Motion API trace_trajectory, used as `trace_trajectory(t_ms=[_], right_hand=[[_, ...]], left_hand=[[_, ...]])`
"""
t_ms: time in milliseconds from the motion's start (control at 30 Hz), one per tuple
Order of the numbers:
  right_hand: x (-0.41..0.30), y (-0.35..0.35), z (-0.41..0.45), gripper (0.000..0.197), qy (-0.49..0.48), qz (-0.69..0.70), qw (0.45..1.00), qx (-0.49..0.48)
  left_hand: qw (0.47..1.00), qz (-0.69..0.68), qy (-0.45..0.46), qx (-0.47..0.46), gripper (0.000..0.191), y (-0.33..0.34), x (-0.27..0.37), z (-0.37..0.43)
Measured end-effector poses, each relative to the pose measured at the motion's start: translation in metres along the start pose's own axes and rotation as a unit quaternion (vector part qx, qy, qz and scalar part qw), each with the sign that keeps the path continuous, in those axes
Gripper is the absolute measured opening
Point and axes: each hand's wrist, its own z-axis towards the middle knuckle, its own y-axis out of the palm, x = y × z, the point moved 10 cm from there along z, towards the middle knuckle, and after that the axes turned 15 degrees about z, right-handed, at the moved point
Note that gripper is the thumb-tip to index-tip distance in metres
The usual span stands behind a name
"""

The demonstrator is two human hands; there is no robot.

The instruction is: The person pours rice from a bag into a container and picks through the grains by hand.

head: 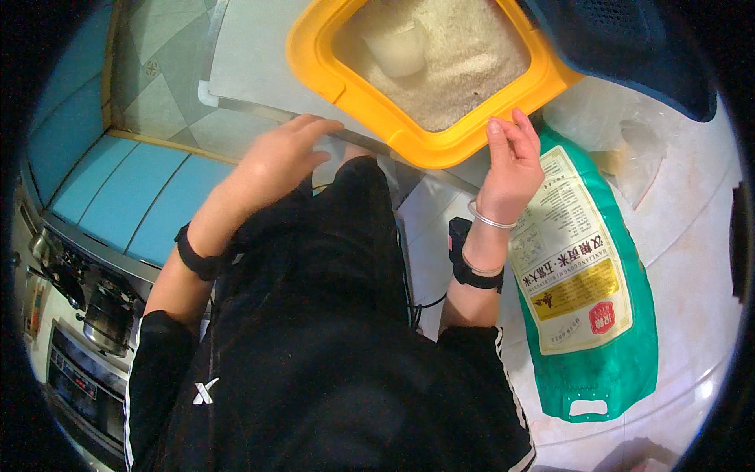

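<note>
A bin with a yellow rim [424,154] stands at the top, its lid off the opening. White rice [454,65] fills much of what shows inside, and a translucent scoop [401,52] lies on it, with a small dark speck nearby. My right hand [513,141] is at the rim's near right side, thumb and fingertips close together near the edge; whether they pinch it I cannot tell. Left of the bin, my left hand [283,153] hovers with fingers loosely bent and holds nothing. A green rice bag [631,354] with a printed label lies right of my right forearm.
The dark blue lid [637,53] is at the upper right. Beneath it lies clear plastic packaging [631,153]. A pale board or panel [253,65] is left of the bin. Blue cabinets [135,200] and a counter with metal pots [109,321] are on the left.
</note>
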Motion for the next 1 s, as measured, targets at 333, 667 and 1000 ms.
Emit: trace_trajectory(t_ms=[333, 667, 1000], right_hand=[[0.024, -0.003, -0.005, 0.01, 0.065, 0.137, 0.988, 0.025], [-0.009, 0.033, -0.008, 0.023, -0.187, -0.303, 0.932, -0.072], [-0.002, 0.088, 0.011, 0.021, -0.225, -0.593, 0.771, -0.058]], left_hand=[[0.994, -0.094, 0.051, 0.006, 0.033, 0.02, 0.035, 0.02], [0.996, -0.041, 0.071, 0.04, 0.034, 0.025, 0.041, 0.023], [0.994, -0.074, 0.062, 0.048, 0.037, 0.021, 0.017, 0.008]])
